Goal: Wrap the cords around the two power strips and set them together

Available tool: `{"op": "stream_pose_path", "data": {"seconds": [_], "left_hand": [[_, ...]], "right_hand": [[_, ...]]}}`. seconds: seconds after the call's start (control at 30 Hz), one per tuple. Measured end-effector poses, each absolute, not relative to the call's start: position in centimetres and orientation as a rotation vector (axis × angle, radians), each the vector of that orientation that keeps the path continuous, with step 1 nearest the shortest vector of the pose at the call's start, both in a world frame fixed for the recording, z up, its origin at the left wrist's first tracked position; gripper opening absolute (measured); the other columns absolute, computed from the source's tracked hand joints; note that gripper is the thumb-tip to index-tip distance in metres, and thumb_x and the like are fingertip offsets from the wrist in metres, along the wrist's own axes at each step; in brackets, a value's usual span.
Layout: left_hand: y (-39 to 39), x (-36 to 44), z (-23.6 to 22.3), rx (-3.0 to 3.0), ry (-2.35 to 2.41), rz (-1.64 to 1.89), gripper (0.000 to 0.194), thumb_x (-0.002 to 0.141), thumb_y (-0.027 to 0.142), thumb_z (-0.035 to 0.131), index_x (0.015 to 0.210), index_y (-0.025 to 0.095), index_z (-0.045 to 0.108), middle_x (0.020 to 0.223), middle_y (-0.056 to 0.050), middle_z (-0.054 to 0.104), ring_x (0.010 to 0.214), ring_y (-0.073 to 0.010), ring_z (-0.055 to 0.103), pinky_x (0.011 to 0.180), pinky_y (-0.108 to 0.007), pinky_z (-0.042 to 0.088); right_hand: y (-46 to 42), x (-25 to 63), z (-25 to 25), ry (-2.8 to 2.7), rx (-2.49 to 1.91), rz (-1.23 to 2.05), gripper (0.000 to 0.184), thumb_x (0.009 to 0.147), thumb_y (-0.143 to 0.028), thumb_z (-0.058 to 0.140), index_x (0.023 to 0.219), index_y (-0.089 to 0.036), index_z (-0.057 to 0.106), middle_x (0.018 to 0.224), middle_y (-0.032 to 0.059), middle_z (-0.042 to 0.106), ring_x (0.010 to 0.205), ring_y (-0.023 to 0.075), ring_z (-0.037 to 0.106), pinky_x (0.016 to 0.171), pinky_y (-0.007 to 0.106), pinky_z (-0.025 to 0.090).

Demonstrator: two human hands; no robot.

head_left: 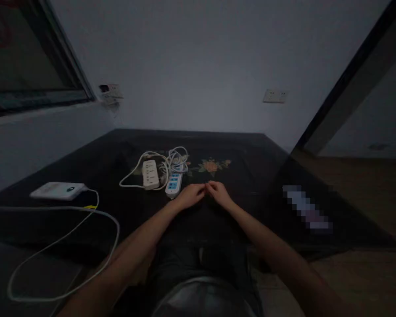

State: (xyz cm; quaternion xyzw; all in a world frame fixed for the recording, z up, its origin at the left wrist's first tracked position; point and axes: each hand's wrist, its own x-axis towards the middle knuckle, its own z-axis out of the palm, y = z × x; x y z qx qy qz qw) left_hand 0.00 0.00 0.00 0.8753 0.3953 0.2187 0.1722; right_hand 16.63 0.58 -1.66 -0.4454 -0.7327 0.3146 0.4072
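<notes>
Blue-socketed power strip (174,181), long axis forward, angled slightly right

Location type: apparently a room in a home. Indicators: dark table (251,152) with a floral motif (210,166), plain pale wall (191,66), double wall socket (275,96), wood-look floor (379,193), dark-framed window (23,57).

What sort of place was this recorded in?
Probably a room in a home, though an office isn't ruled out: a dark table with a flower design, a wall socket and brownish floor.
</notes>
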Motion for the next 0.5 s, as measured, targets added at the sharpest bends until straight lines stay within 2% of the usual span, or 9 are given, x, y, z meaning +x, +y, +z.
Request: {"op": "stream_pose_path", "data": {"seconds": [0.13, 0.27, 0.5], "left_hand": [[0.0, -0.5, 0.2, 2.472, 1.181, 0.652, 0.018, 0.088, 0.023, 0.045, 0.090, 0.019, 0.063, 0.081, -0.003, 0.067, 0.072, -0.0166, 0.062, 0.065, -0.024, 0.041], [0.1, -1.3, 1.5, 2.456, 1.256, 0.754, 0.020, 0.090, 0.024, 0.044, 0.095, 0.020, 0.062, 0.082, -0.003, 0.067, 0.074, -0.0168, 0.061, 0.065, -0.025, 0.041], [1.6, -5.4, 4.3, 2.149, 1.693, 1.219, 0.023, 0.089, 0.027, 0.045, 0.097, 0.019, 0.065, 0.071, -0.001, 0.064, 0.062, -0.0158, 0.058, 0.058, -0.025, 0.037]], "right_hand": [[0.5, 16.6, -1.7, -1.845, -1.128, 0.804, 0.035, 0.083, -0.044, 0.041, 0.056, -0.021, 0.041, 0.049, -0.0042, 0.040, 0.050, 0.0115, 0.038, 0.049, 0.024, 0.026], [0.3, 16.6, -1.6, -1.839, -1.139, 0.816, 0.037, 0.084, -0.045, 0.041, 0.056, -0.021, 0.042, 0.049, -0.0040, 0.041, 0.049, 0.0117, 0.039, 0.050, 0.024, 0.027], [0.0, 16.8, -0.9, -1.841, -1.161, 0.829, 0.039, 0.086, -0.045, 0.041, 0.054, -0.021, 0.041, 0.047, -0.0039, 0.041, 0.047, 0.0116, 0.039, 0.050, 0.025, 0.029]]}}
